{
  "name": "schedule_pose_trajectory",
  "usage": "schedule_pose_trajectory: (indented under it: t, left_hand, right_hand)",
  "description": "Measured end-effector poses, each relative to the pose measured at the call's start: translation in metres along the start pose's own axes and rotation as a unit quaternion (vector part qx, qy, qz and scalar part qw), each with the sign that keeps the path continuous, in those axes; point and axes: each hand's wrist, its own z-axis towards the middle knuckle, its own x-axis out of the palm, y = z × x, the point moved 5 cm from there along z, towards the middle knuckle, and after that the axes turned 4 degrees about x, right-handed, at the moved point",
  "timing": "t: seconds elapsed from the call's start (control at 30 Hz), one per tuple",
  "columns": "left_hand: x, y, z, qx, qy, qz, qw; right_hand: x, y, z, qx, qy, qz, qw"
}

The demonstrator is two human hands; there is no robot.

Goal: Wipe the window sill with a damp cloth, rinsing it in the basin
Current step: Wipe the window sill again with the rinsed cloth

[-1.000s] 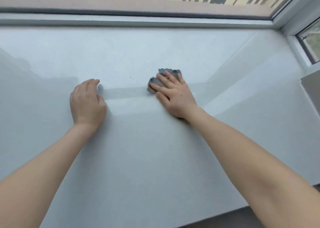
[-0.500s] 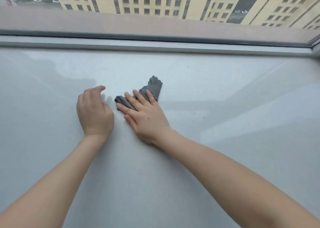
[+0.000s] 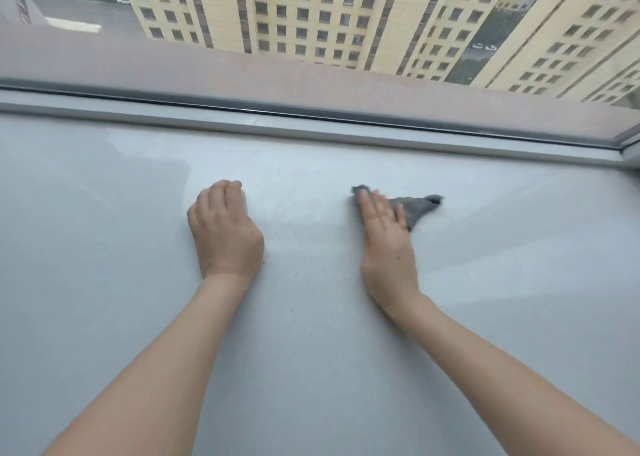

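Note:
A small grey cloth (image 3: 417, 207) lies flat on the wide pale window sill (image 3: 311, 334). My right hand (image 3: 386, 237) presses down on the cloth with straight fingers, and part of the cloth sticks out to the right of them. My left hand (image 3: 225, 230) rests on the sill to the left, fingers curled under, holding nothing. No basin is in view.
The grey window frame (image 3: 311, 123) runs along the sill's far edge, with the glass above it and yellow apartment blocks (image 3: 346, 15) outside. The frame's corner (image 3: 623, 150) is at the far right.
My right hand has slid the cloth to the right, away from my left hand. My left hand stays in place. The view has tilted up toward the window.

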Motion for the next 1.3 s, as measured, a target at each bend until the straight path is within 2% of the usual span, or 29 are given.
schedule_pose_trajectory:
  t: [0.1,0.17,0.23,0.33,0.43,0.6,0.77,0.9,0.97,1.03,1.1,1.17,1.27,1.3]
  left_hand:
    - [0.001,0.0,0.0,0.0,-0.003,0.017,1.0]
    - [0.0,-0.001,0.0,-0.003,-0.01,0.013,1.0]
    - [-0.001,-0.002,0.0,-0.003,-0.024,0.012,1.0]
    - [0.0,-0.002,0.0,-0.004,-0.023,0.022,0.999]
    - [0.0,-0.001,0.0,-0.018,-0.008,0.025,0.999]
    - [0.001,-0.001,0.001,-0.017,0.004,0.03,0.999]
    - [-0.001,-0.003,0.001,-0.015,0.01,0.03,0.999]
    - [-0.001,-0.004,0.001,-0.007,0.015,0.031,0.999]
    - [0.0,-0.004,0.0,-0.007,0.022,0.026,0.999]
    - [0.0,-0.004,0.0,-0.007,0.026,0.02,0.999]
    - [-0.001,-0.003,-0.001,-0.01,0.023,0.003,1.0]
    - [-0.005,-0.001,-0.001,-0.025,0.018,-0.027,0.999]
    - [-0.012,-0.001,-0.002,-0.04,0.033,-0.06,0.997]
    - [-0.016,-0.004,-0.003,-0.04,0.038,-0.071,0.996]
  right_hand:
    - [0.037,0.074,0.031,-0.131,0.085,0.089,0.984]
    - [0.053,0.099,0.065,-0.218,0.156,0.088,0.959]
    - [0.06,0.107,0.09,-0.305,0.187,0.077,0.931]
    - [0.062,0.109,0.106,-0.35,0.202,0.083,0.911]
    - [0.05,0.084,0.118,-0.297,0.207,0.099,0.927]
    - [-0.004,-0.027,0.117,-0.219,0.159,0.084,0.959]
    - [-0.061,-0.138,0.092,-0.041,0.064,0.067,0.995]
    - [-0.093,-0.169,0.063,0.131,0.016,0.124,0.984]
    - [-0.112,-0.156,0.045,0.207,-0.04,0.22,0.952]
    - [-0.139,-0.128,0.023,0.232,-0.08,0.332,0.911]
    - [-0.161,-0.11,0.001,0.273,-0.067,0.453,0.846]
    - [-0.168,-0.098,-0.022,0.33,-0.007,0.581,0.744]
    - [-0.154,-0.064,-0.053,0.381,0.135,0.728,0.554]
    - [-0.148,-0.051,-0.063,0.385,0.169,0.745,0.517]
